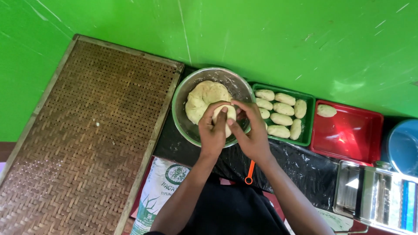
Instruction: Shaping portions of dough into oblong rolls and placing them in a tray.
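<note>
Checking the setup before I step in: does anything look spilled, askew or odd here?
Nothing spilled. Both hands, left and right, hold a dough piece over the bowl. One oddity: the red tray holds a single piece, while the green tray is nearly full.

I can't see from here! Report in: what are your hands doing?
Left hand and right hand both closed on a dough piece. Held over the metal bowl with the dough mass. Nothing in the way.
</note>
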